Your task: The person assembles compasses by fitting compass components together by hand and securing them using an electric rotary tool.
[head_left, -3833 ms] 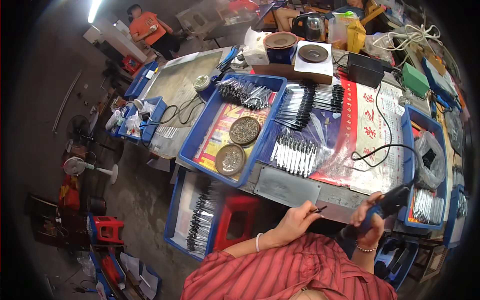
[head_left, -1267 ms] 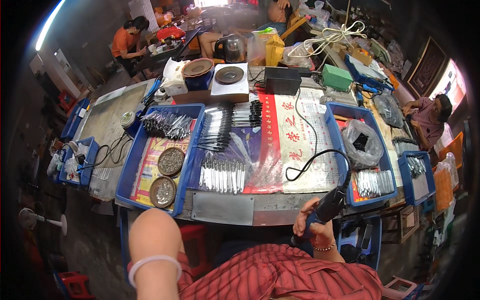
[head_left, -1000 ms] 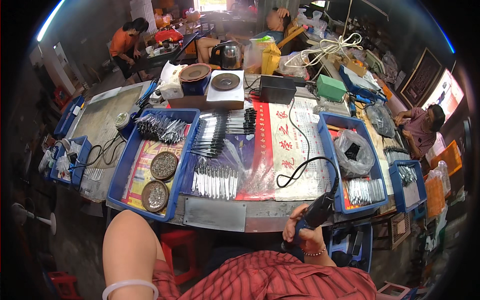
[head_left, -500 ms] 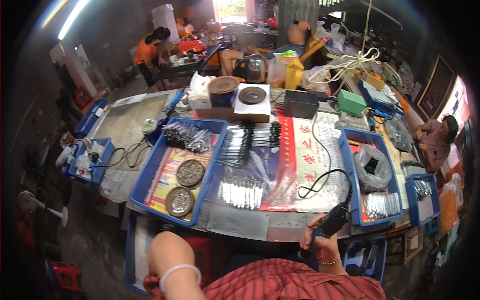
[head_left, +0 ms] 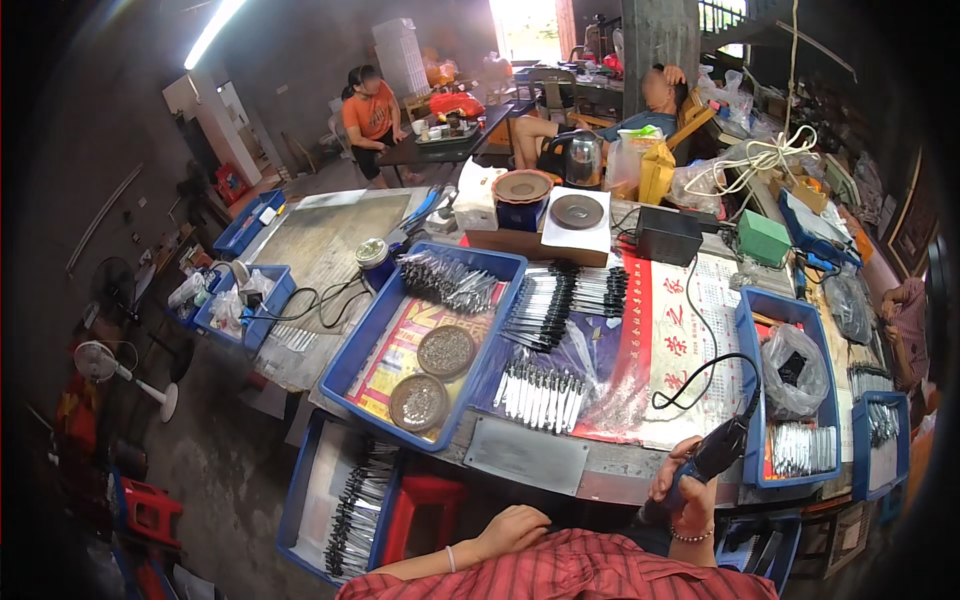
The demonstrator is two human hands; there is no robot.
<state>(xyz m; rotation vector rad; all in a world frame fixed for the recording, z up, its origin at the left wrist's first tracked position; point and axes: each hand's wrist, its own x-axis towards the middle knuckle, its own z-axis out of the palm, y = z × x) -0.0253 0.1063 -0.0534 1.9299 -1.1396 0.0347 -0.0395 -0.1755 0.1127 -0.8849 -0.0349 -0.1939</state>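
Several red characters mark the glossy sheet (head_left: 640,420) right of centre. Our right hand (head_left: 692,500), lower right, grips the tilted black cylindrical tool (head_left: 722,447); our left hand (head_left: 513,530), lower centre, lies apart from it, palm hidden, so we cannot tell whether it's closed.

We recorded the head view as a wide fisheye, taken from the person's head and facing down and forward across the desk (head_left: 610,466). The striped shirt (head_left: 560,572) sat nearest, at the lower edge; the left hand (head_left: 510,530) and right hand (head_left: 690,492) lay close; a bright opening (head_left: 528,30) stood far off.
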